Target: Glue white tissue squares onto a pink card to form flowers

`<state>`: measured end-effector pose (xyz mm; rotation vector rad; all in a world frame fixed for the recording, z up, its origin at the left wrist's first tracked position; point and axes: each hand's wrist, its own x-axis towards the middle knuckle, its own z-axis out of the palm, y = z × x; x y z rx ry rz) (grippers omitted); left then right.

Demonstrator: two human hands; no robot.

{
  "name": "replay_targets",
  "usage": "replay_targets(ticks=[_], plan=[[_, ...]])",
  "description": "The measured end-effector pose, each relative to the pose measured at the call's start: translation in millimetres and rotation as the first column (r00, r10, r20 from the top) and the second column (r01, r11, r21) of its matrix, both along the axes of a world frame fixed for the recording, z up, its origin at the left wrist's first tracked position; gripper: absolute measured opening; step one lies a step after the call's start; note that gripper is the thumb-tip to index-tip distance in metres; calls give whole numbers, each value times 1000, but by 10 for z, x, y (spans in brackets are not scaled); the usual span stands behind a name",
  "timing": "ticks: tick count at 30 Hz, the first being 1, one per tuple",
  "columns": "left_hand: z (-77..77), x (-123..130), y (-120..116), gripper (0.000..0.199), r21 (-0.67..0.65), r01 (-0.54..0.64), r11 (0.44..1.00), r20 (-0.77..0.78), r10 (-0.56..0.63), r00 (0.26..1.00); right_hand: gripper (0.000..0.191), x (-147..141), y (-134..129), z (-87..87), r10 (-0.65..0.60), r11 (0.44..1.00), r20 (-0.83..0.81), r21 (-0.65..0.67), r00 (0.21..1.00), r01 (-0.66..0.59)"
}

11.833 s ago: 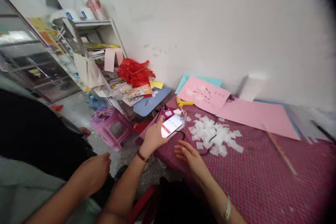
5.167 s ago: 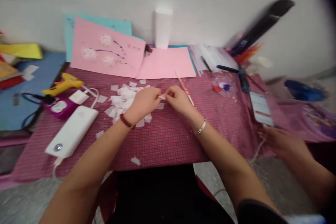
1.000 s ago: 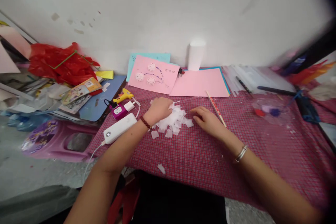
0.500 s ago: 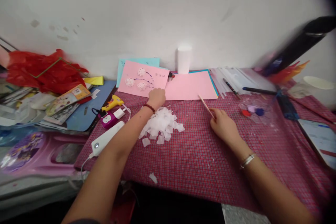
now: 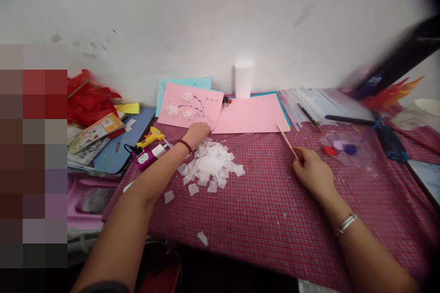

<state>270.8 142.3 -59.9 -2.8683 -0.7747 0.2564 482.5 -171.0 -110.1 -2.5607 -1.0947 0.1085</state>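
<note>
Checked counter (image 5: 254,210) runs below both arms, flowered pink card (image 5: 190,105) right by the left grip (image 5: 196,134) (can't tell if that's open or closed), white paper pile (image 5: 211,162) just nearside, thin stick (image 5: 287,141) pinched in the right grip (image 5: 313,170).

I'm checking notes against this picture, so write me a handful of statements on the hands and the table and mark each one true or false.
1. The right hand holds a thin stick. True.
2. The beaded bracelet is on the right wrist. False: the beaded bracelet is on the left wrist.
3. The left hand is at the lower edge of the flower picture. True.
4. The glue gun is dark blue and lies on the pink sheets. False: the glue gun is yellow and lies left of the paper pieces.
5. The paper pieces are white. True.
</note>
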Motion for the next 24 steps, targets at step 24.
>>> replay_targets(ticks=[24], plan=[[-36, 450, 311, 30, -42, -150, 988, 257, 155, 954, 37, -33, -1, -17, -42, 999, 35, 2, 999, 42]])
